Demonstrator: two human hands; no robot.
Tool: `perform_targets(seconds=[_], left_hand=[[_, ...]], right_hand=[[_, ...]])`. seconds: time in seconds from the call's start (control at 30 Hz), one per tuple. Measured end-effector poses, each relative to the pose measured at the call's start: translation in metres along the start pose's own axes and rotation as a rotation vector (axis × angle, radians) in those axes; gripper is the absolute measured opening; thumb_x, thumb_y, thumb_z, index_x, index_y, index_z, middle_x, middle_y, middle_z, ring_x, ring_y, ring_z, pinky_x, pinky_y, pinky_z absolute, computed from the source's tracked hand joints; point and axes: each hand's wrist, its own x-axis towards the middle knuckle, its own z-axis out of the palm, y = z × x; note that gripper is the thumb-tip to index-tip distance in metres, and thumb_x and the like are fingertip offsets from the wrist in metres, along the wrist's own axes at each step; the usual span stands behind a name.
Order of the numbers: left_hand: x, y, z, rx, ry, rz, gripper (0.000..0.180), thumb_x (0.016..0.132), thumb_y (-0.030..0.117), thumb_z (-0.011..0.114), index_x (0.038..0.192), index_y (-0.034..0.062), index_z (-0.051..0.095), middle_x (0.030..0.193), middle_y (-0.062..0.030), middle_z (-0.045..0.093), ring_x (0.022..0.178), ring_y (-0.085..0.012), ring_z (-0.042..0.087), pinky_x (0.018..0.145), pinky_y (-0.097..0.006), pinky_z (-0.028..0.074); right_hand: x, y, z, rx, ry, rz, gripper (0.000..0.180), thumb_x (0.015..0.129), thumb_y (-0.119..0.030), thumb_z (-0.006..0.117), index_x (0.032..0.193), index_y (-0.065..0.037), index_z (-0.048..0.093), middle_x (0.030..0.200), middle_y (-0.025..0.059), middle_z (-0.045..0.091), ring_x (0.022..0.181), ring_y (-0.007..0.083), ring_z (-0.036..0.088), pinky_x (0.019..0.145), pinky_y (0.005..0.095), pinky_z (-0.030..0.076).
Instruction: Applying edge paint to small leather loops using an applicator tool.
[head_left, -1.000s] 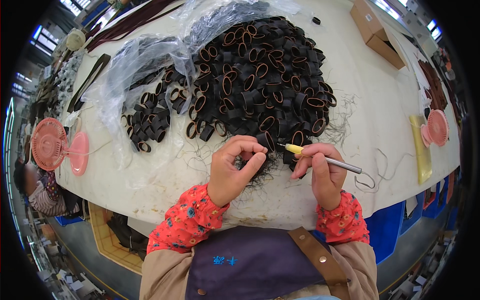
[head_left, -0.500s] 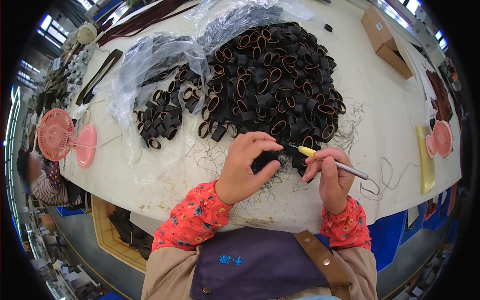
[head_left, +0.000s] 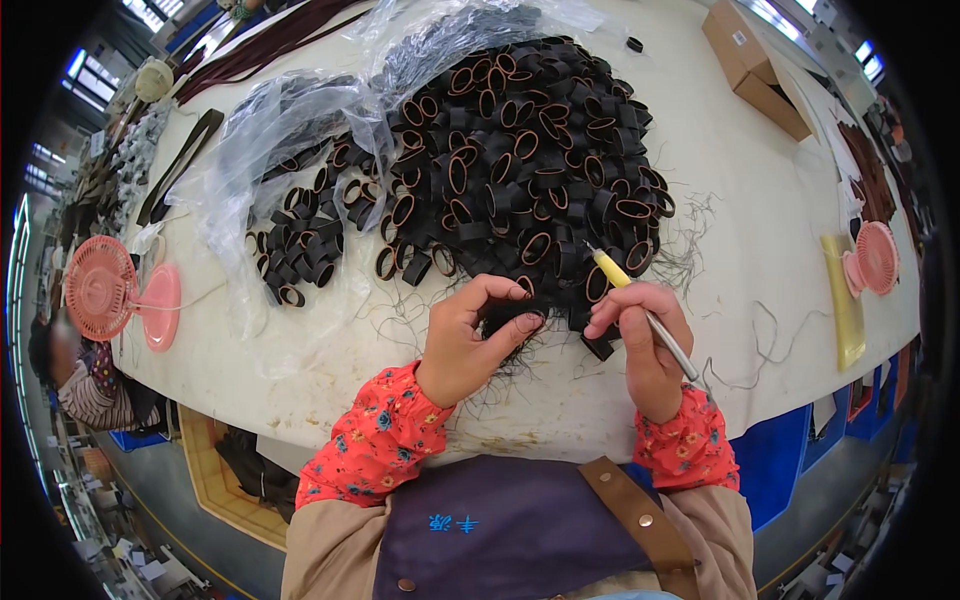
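Observation:
My right hand (head_left: 650, 335) grips a pen-shaped corded tool (head_left: 612, 268) with a yellow front part and a silver handle; its thin tip points away, over the near edge of a heap of black loops (head_left: 530, 160) with tan-orange edges. Left of it, my left hand (head_left: 465, 335) is curled, thumb and forefinger close together. Something dark lies between their tips, merging with the black thread tangle behind, and I cannot make out what it is. One black loop (head_left: 598, 346) rests by my right fingertips. Loose threads (head_left: 500, 375) lie beneath my left hand.
Clear plastic bags (head_left: 290, 130) of loops lie at the far left of the white table (head_left: 380, 400). A pink fan (head_left: 102, 288) stands left, another pink fan (head_left: 876, 256) right, beside a yellow strip (head_left: 842, 300). A cardboard box (head_left: 755, 70) sits far right. A seated person (head_left: 85, 385) is at the left.
My left hand's thumb and forefinger have drawn closer together, and the hand has shifted slightly left. My right hand has turned the tool steeper, its tip now pointing farther away. The whole view has shifted slightly.

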Motion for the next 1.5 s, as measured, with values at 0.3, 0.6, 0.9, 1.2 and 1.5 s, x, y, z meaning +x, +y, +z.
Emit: perform_targets(seconds=[0.3,0.6,0.9,1.2,1.5], left_hand=[[-0.002,0.002,0.006,0.15,0.056,0.287,0.03,0.066,-0.006,0.074,0.091,0.0047,0.06,0.095,-0.009,0.061,0.089,-0.0189,0.06,0.075,-0.028,0.049],[0.005,-0.001,-0.006,0.252,0.042,0.289,0.025,0.066,-0.007,0.071,0.087,0.0064,0.065,0.102,-0.0102,0.062,0.083,-0.0214,0.06,0.073,-0.028,0.049],[-0.01,0.019,-0.006,-0.004,-0.047,0.298,0.037,0.084,-0.003,0.056,0.121,0.0022,0.055,0.134,-0.02,0.046,0.071,-0.0085,0.056,0.068,-0.024,0.047],[-0.006,0.02,0.002,0.052,-0.188,0.273,0.02,0.087,0.005,0.061,0.106,0.0003,0.066,0.092,-0.0113,0.066,0.082,-0.0182,0.06,0.073,-0.028,0.047],[-0.003,0.012,0.004,0.319,-0.037,0.45,0.02,0.076,0.0,0.072,0.095,0.0042,0.069,0.084,-0.0069,0.064,0.068,-0.0126,0.057,0.059,-0.025,0.047]], right_hand=[[0.001,0.008,0.013,-0.377,-0.148,-0.143,0.035,0.075,-0.002,0.073,0.105,-0.006,0.057,0.094,0.0109,0.06,0.08,0.0214,0.061,0.07,0.0269,0.049],[0.003,0.004,0.001,-0.447,0.001,-0.231,0.031,0.073,0.006,0.067,0.101,-0.005,0.059,0.095,0.0136,0.06,0.081,0.0205,0.061,0.07,0.0278,0.05],[0.006,-0.002,-0.004,-0.418,-0.097,-0.419,0.037,0.069,0.009,0.069,0.101,-0.007,0.06,0.094,0.0129,0.06,0.075,0.0198,0.06,0.065,0.0272,0.049],[0.004,-0.003,0.001,-0.412,-0.188,-0.439,0.036,0.068,0.009,0.068,0.099,-0.008,0.061,0.09,0.0117,0.061,0.076,0.0223,0.062,0.066,0.0285,0.05],[0.004,0.0,0.003,-0.44,-0.158,-0.361,0.034,0.069,0.009,0.068,0.099,-0.006,0.06,0.092,0.0125,0.062,0.076,0.0213,0.062,0.065,0.0283,0.05]])
